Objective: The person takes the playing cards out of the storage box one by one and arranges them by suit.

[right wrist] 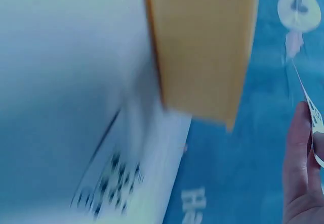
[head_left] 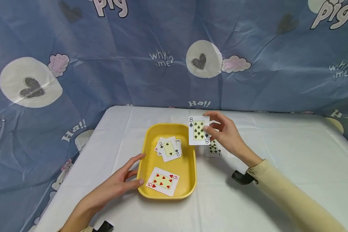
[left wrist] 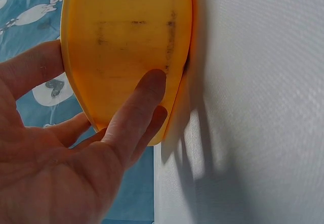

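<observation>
My right hand [head_left: 227,133] pinches an eight of spades [head_left: 195,130] between thumb and fingers, above the right rim of a yellow tray [head_left: 188,177]. That card shows nearly edge-on in the right wrist view. Against the tray's left side rests my left hand [head_left: 119,180], its fingers spread along the outer wall in the left wrist view. Inside the tray, a two of clubs [head_left: 169,149] overlaps a king [head_left: 178,143] and other partly hidden cards. Nearer the front lies a six of hearts [head_left: 163,181], face up and tilted.
A clubs card [head_left: 212,149] lies on the white tablecloth [head_left: 278,145] right of the tray, partly covered by the held card. Another card [head_left: 230,155] beside it is mostly hidden under the right hand. A blue printed cloth [head_left: 162,80] hangs behind the table.
</observation>
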`<state>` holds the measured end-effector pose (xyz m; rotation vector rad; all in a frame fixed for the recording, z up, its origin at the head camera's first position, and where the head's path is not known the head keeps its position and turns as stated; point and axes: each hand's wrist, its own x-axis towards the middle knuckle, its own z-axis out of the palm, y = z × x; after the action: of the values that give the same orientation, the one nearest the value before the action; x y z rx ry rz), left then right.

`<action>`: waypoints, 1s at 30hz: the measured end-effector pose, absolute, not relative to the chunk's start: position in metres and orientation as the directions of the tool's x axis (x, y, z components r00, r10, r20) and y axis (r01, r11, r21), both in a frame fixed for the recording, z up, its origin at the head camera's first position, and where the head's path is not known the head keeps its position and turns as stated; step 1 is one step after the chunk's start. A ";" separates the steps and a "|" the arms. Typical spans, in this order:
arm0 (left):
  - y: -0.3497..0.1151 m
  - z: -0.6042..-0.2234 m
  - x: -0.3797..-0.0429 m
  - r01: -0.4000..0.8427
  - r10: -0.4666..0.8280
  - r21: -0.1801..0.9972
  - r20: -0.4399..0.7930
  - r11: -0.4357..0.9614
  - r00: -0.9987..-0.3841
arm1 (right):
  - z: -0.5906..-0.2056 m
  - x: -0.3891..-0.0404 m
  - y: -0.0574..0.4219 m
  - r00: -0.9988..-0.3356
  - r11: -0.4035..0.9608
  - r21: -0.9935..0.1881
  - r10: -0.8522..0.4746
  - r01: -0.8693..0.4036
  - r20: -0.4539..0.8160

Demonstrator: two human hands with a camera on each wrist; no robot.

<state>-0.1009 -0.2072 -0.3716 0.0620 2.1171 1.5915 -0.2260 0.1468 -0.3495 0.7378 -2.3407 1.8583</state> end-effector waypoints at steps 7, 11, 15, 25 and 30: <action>-0.207 -0.372 -0.101 -0.249 0.320 0.913 -0.353 0.323 -0.879 | -0.353 -0.227 0.210 -0.907 0.289 -0.876 -0.292 -0.385 0.303; -0.206 -0.372 -0.101 -0.256 0.316 0.910 -0.360 0.326 -0.878 | -0.359 -0.223 0.243 -0.926 0.355 -0.868 -0.274 -0.347 0.258; -0.207 -0.372 -0.101 -0.256 0.314 0.910 -0.360 0.327 -0.878 | -0.366 -0.220 0.271 -0.936 0.429 -0.843 -0.278 -0.324 0.217; -0.209 -0.371 -0.102 -0.268 0.296 0.901 -0.373 0.340 -0.879 | -0.375 -0.222 0.317 -0.964 0.641 -0.735 -0.258 -0.221 0.066; -0.207 -0.371 -0.102 -0.274 0.295 0.901 -0.377 0.337 -0.878 | -0.383 -0.227 0.325 -0.974 0.760 -0.616 -0.222 -0.208 0.054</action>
<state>-0.1020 -0.2068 -0.3710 0.0187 2.1251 1.5700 -0.2272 0.3254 -0.3831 0.3623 -2.9675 1.0343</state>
